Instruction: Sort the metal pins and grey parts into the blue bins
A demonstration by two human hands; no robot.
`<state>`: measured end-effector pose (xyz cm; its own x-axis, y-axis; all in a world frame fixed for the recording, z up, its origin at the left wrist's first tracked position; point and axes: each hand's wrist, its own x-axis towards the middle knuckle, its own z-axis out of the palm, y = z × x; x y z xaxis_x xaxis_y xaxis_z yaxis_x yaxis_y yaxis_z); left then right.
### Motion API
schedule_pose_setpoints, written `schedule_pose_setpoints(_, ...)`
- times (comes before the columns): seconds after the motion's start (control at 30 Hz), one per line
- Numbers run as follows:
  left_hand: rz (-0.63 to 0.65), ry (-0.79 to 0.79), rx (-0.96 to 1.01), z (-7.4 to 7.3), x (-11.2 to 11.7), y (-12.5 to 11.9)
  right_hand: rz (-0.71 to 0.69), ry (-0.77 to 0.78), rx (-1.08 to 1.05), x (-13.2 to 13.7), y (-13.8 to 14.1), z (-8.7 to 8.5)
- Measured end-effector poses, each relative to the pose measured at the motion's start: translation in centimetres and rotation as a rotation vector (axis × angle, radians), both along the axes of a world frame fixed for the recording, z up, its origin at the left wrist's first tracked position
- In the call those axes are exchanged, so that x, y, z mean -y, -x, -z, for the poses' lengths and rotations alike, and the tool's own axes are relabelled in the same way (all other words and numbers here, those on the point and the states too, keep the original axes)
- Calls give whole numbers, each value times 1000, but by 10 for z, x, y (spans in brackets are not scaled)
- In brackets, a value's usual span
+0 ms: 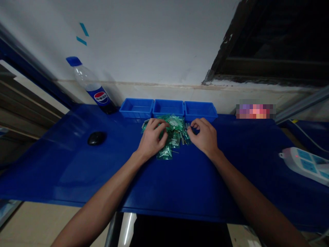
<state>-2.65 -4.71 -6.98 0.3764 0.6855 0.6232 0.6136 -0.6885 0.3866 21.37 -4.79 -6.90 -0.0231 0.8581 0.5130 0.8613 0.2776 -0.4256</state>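
A heap of small green circuit boards (174,132) and loose metal parts lies on the blue table (180,185), just in front of three blue trays. My left hand (151,139) rests on the left side of the heap, fingers curled over the boards. My right hand (204,135) is at the heap's right edge, its fingertips pinched together on a small piece I cannot make out.
Three blue trays (168,108) stand in a row against the wall. A cola bottle (94,87) leans at the back left, with a black mouse (97,138) in front of it. A white power strip (307,164) lies at the right edge.
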Motion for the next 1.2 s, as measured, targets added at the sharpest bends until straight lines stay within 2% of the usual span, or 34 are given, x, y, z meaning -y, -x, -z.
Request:
schedule_pose_setpoints(0.17,41,6,-69,0,3,-5,173,108,207,7,-2,-12)
schedule_pose_setpoints(0.3,53,-11,-77,-1,5,-8,206,249,243,9,-3,-11)
schedule_pose_setpoints(0.4,58,-24,-74,-1,6,-9,159,277,191,4,-9,-3)
schedule_pose_setpoints(0.57,63,-13,-80,0,6,-10,35,278,-41,-8,-22,11)
schedule_pose_setpoints(0.67,65,-18,-77,0,6,-10,15,291,-106,-10,-26,10)
schedule_pose_setpoints(0.77,64,-14,-77,1,6,-11,5,298,-58,-7,-27,3)
schedule_pose_setpoints(0.87,64,-8,-78,1,6,-11,-61,331,-31,-4,-29,-1)
schedule_pose_setpoints(0.97,66,-15,-82,0,7,-11,-102,380,-71,-4,-31,1)
schedule_pose_setpoints(1.2,66,-9,-85,1,7,-11,-99,420,-171,-10,-34,9)
